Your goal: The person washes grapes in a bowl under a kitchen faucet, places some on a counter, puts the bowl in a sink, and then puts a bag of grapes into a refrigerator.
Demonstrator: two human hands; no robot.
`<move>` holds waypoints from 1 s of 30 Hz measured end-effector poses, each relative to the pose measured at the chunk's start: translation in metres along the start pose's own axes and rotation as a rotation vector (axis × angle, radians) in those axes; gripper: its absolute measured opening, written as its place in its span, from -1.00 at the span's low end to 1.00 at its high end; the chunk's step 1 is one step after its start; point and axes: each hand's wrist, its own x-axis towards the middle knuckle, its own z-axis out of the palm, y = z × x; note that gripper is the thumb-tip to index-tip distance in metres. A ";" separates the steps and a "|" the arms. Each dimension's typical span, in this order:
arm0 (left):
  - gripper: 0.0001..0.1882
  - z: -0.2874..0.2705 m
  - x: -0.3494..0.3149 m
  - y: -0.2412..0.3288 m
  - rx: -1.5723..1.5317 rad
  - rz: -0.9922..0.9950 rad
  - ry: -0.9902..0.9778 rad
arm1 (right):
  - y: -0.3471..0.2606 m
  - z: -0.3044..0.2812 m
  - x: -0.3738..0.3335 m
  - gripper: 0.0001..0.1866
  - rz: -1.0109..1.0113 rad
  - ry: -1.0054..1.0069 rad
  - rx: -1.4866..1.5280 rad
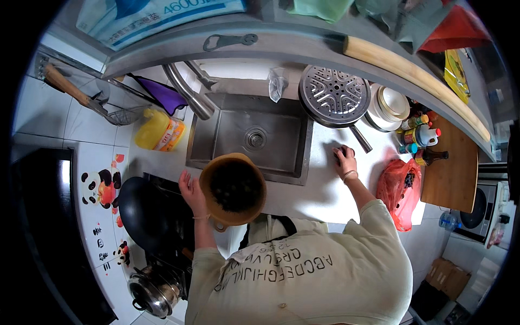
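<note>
A brown bowl (260,187) with a small loop handle sits at the counter's front edge, overlapping the near rim of the sink. Small dark pieces (234,187) fill its inside; their kind is hard to make out. Close against the bowl's left side is my left hand (194,193), its fingers apart and pointing away from me. My right hand (345,161) rests low over the white counter, right of the sink (254,122). Its fingers curl around something dark and small, mostly hidden. Dark round fruit, apparently grapes (409,180), shows in a red plastic bag (394,197) farther right.
A lidded-looking pan with a perforated steel plate (335,93) and stacked bowls (392,103) stand back right, beside bottles (425,135). Left are a yellow jug (153,130), a black wok (142,214) and a steel pot (154,292). A shelf edge (295,40) overhangs the sink and faucet (189,95).
</note>
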 end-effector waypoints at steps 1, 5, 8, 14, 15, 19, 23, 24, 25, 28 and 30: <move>-0.64 0.010 0.011 0.002 -0.043 0.026 -0.015 | -0.006 0.000 0.001 -0.43 -0.028 0.035 0.041; -0.64 0.053 0.050 0.006 -0.460 -0.315 -0.199 | -0.074 -0.017 0.034 -0.42 -0.166 0.082 0.318; -0.47 0.092 0.055 0.018 -0.730 -0.822 -0.534 | -0.170 -0.027 0.076 -0.43 -0.367 -0.037 0.485; -0.41 0.116 0.086 0.012 -1.423 -0.844 -0.829 | -0.307 0.000 0.137 -0.51 -0.764 -0.192 0.557; -0.41 0.113 0.092 0.009 -1.448 -0.857 -0.795 | -0.316 0.003 0.144 -0.44 -0.769 -0.231 0.532; -0.41 0.106 0.113 -0.013 -1.508 -0.858 -0.745 | -0.333 0.002 0.168 -0.57 -0.824 -0.291 0.576; -0.47 0.110 0.123 -0.022 -1.648 -0.951 -0.628 | -0.301 0.019 0.183 -0.78 -0.609 -0.344 0.811; -0.52 0.111 0.125 -0.022 -1.651 -1.012 -0.518 | -0.283 0.032 0.190 -0.80 -0.515 -0.250 0.820; -0.53 0.110 0.130 -0.021 -1.631 -1.006 -0.484 | -0.268 0.049 0.201 -0.82 -0.423 -0.156 0.830; -0.58 0.109 0.134 -0.018 -1.560 -1.048 -0.421 | -0.271 0.098 0.251 -0.68 0.010 -0.049 0.842; -0.58 0.112 0.133 -0.014 -1.588 -1.086 -0.420 | -0.274 0.134 0.309 -0.53 0.019 -0.130 0.829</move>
